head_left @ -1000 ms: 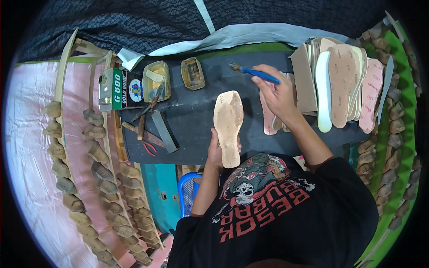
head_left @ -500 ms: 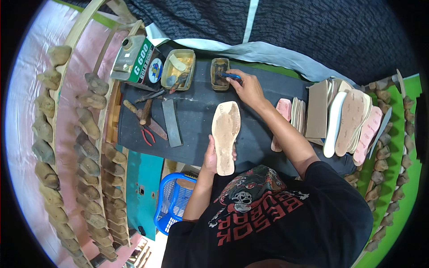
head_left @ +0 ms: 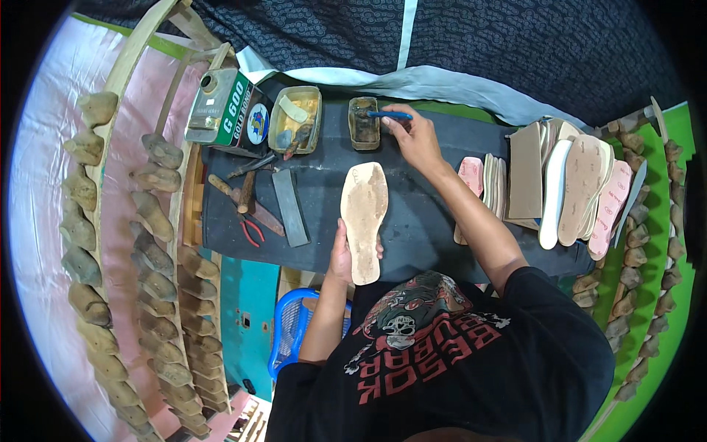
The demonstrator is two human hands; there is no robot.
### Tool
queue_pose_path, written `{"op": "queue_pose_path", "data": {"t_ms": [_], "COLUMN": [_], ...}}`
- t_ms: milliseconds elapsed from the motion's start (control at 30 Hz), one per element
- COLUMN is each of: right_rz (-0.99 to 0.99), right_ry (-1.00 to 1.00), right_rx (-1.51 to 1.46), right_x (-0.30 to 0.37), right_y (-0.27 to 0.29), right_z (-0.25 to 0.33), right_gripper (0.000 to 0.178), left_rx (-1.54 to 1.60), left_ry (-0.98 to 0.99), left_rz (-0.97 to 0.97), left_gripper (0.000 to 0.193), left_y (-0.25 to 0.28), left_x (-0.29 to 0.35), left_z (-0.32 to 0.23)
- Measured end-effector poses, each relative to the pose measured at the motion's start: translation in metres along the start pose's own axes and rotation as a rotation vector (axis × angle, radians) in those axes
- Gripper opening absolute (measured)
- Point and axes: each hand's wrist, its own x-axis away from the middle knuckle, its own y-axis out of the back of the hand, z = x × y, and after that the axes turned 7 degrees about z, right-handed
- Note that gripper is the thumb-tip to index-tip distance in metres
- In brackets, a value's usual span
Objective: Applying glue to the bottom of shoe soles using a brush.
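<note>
My left hand (head_left: 341, 254) grips a tan insole (head_left: 364, 214) by its narrow heel end, thumb along the left edge and fingertips showing at the right. The insole is held up before my body, toe end away from me, with a darker patch on its face. My right hand (head_left: 417, 140) pinches a blue-handled brush (head_left: 396, 115). Its tip reaches over a small rectangular tub (head_left: 364, 140) with dark residue inside; the brush's end is hard to make out there.
A larger tub (head_left: 317, 136) with scraps and a metal can (head_left: 213, 110) stand at the back left. Pliers (head_left: 252, 232), a hammer (head_left: 247, 193) and a grey flat bar (head_left: 290, 210) lie nearer. Stacked insoles (head_left: 582, 191) sit right. Racks of shoe lasts (head_left: 151, 210) flank the table (head_left: 434, 221).
My right hand has shifted slightly right, and the brush handle now lies more level across the small tub. The insole has moved a little left and tilted. The view has shifted slightly.
</note>
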Motion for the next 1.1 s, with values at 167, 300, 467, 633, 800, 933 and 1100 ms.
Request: {"op": "queue_pose_path", "data": {"t_ms": [167,300,467,633,800,933,1100], "right_rz": [-0.114,-0.157,-0.006,0.116,0.175,0.013,0.202], "right_ry": [0.129,0.226,0.180,0.199,0.340,0.275,0.335], "right_rx": [-0.264,-0.482,-0.299,-0.049,-0.057,-0.165,-0.145], "right_x": [0.014,0.050,0.080,0.112,0.120,0.112,0.127], "right_y": [0.020,0.039,0.052,0.053,0.055,0.062,0.067], "right_z": [0.007,0.029,0.032,0.047,0.041,0.041,0.052], "right_gripper": [0.022,0.021,0.019,0.023,0.024,0.024,0.023], "left_rx": [-0.086,-0.259,-0.276,-0.282,-0.309,-0.380,-0.329], "left_ry": [0.043,0.080,0.109,0.119,0.113,0.126,0.112], "left_rz": [-0.057,-0.087,-0.129,-0.152,-0.135,-0.131,-0.137], "left_gripper": [0.080,0.079,0.079,0.079,0.078,0.080,0.079], "left_y": [-0.011,-0.019,-0.032,-0.039,-0.044,-0.053,-0.058], "left_x": [-0.008,-0.009,-0.015,-0.018,-0.018,-0.020,-0.023], "left_z": [0.004,0.012,0.025,0.036,0.041,0.042,0.041]}}
